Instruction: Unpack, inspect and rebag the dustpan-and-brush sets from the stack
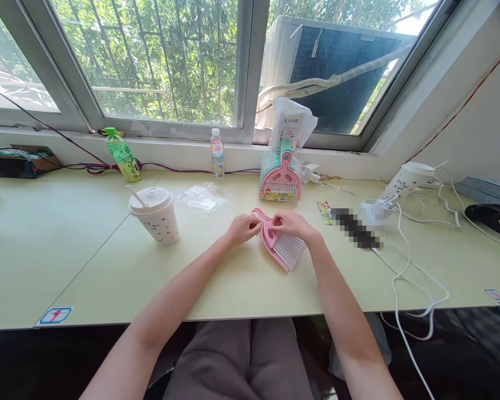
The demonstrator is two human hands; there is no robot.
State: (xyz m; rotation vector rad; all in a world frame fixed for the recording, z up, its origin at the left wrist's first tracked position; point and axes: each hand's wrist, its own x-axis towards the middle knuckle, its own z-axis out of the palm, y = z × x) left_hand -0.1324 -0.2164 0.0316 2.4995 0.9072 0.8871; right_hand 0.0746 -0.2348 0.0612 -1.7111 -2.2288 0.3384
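Note:
A small pink dustpan with a white-bristled brush [282, 247] lies on the pale green table [87, 250], straight in front of me. My left hand [242, 228] is closed in a pinch on the end of its pink handle. My right hand [294, 224] grips the same set from the right, fingers curled over the upper part near the handle. Behind them stands a stack of pink and teal dustpan sets [280, 180] in clear wrap.
A lidded paper cup with a straw [155, 214] stands to the left, with a crumpled clear plastic bag [202, 197] behind it. A green tea bottle [124, 155] and a small water bottle [217, 153] stand by the windowsill. White cables [404, 266] and a tipped cup [406, 180] lie at right.

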